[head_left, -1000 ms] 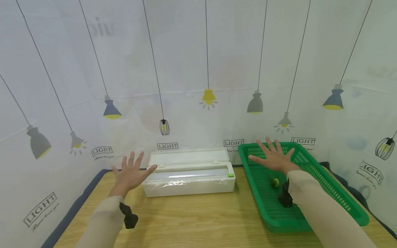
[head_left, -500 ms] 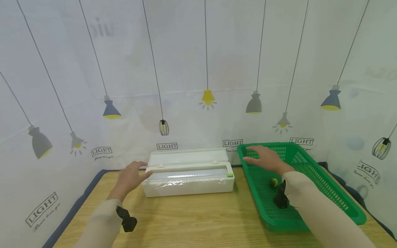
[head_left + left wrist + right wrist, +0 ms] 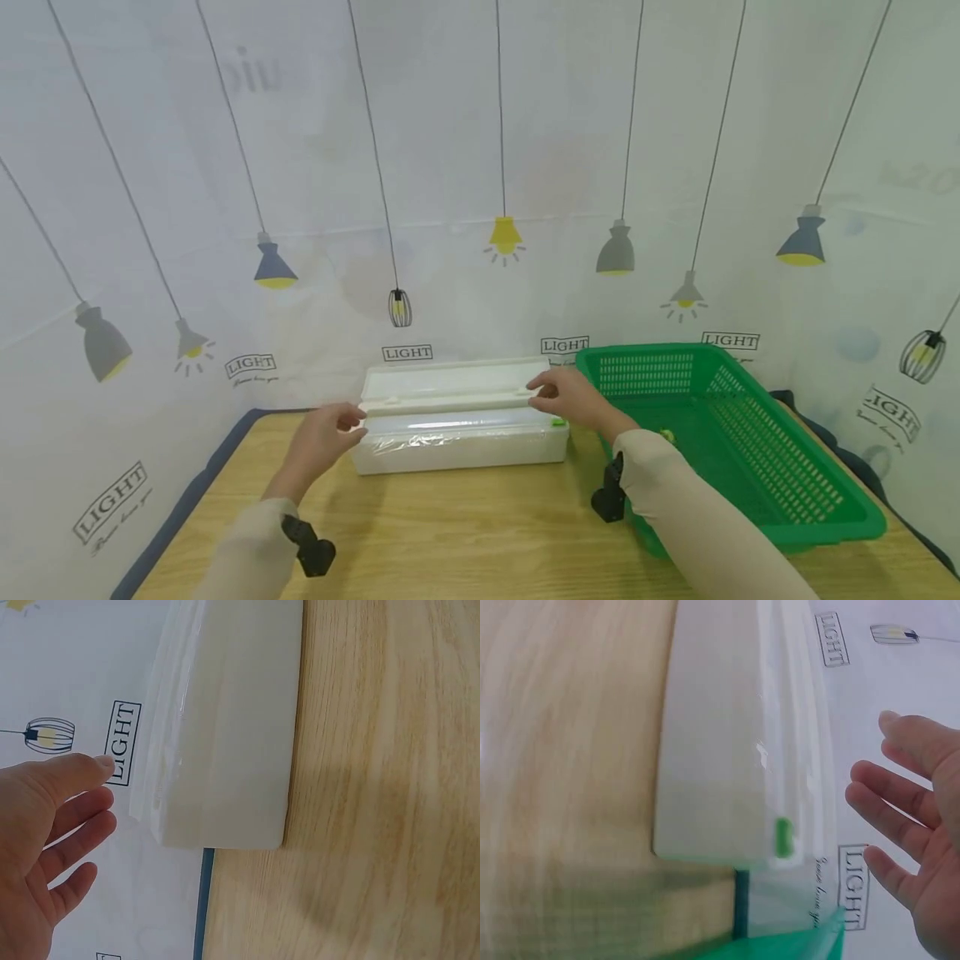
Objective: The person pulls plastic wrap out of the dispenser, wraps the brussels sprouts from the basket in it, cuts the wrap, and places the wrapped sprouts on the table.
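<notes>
Both hands are bare at the box's two ends. Head view: left hand [image 3: 318, 446] at the left end, right hand [image 3: 573, 400] at the right. Fingers bend, thumbs slightly off the forefingers, nothing seen between; cannot tell whether the tips touch the narrow inner frame [image 3: 450, 406]. White box [image 3: 465, 454] sits toward the far side of the wooden table [image 3: 465, 533], before a lamp-printed backdrop [image 3: 450, 275]; lid [image 3: 457, 379] leans back, clear film [image 3: 465, 421] lies along the top. Handling, by judgement: box stiff, fairly light, smooth, best steadied at both ends; frame thin, best pinched at its ends; film soft, clingy, easily creased. Forearms slant in from near left and near right, backs of hands up. Green basket [image 3: 645, 375] stands at right.

Left wrist view: thumb and fingers loosely curved, gap showing, no contact with the box visible.

Right wrist view, blurred: fingers relaxed and spread, nothing held; green tab [image 3: 783, 838] marks the box's right end.
</notes>
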Available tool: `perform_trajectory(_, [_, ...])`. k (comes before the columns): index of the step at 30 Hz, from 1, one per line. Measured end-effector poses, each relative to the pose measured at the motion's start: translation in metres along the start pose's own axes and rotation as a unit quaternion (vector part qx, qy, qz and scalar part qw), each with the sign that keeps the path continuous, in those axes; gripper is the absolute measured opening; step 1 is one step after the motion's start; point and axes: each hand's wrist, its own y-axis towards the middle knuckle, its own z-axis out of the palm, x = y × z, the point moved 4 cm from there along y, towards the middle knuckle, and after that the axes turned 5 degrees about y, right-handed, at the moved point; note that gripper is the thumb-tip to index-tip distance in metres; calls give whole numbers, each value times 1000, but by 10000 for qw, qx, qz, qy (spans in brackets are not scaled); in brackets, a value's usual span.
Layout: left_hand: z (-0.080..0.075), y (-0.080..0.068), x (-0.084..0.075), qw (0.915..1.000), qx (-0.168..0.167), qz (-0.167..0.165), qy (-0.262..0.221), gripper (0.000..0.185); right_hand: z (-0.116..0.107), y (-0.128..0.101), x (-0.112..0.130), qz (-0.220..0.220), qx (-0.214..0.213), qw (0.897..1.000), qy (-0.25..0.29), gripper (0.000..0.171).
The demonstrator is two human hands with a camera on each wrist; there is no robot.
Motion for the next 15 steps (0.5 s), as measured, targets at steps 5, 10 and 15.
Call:
perform_trajectory(5, [9,-5,4,9999,83,-108,-104,22,21,-1,3,251,30,9995,167,22])
perform_trajectory(10, [15,-10,7,9996,22,-116,-258,21,36,-6,-2,462,-9,9985,302,23])
perform_trajectory(15, [19,-13,9,9990,-24,-108,-424,22,47,-9,-10,574,-138,9980,234,21])
